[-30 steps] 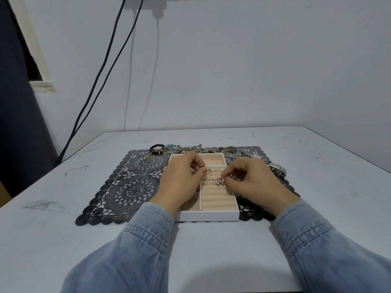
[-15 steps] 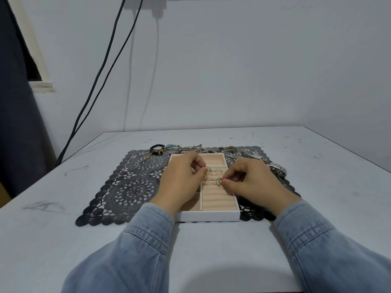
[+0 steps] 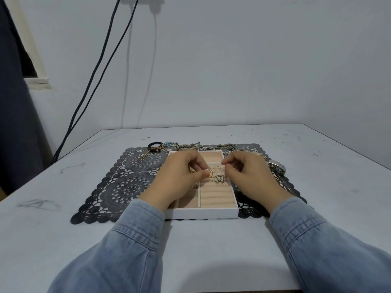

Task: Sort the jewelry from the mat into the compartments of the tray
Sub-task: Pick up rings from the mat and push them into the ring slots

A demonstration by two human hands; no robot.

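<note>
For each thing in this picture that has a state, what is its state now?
tray: lidless, on the mat.
ornate ring: seated in the ring rolls, no hand on it.
thin rings: seated in the rolls.
left hand: fingers curled over tray; grip unclear.
right hand: fingers curled, nothing seen held.
watch: lying on mat, unsorted.

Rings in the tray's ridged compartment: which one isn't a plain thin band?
The chunky ornate silver-and-gold ring, frontmost in the beige ridged section of the white tray; the thin gold band rings behind it are plain wire-like loops.
</note>
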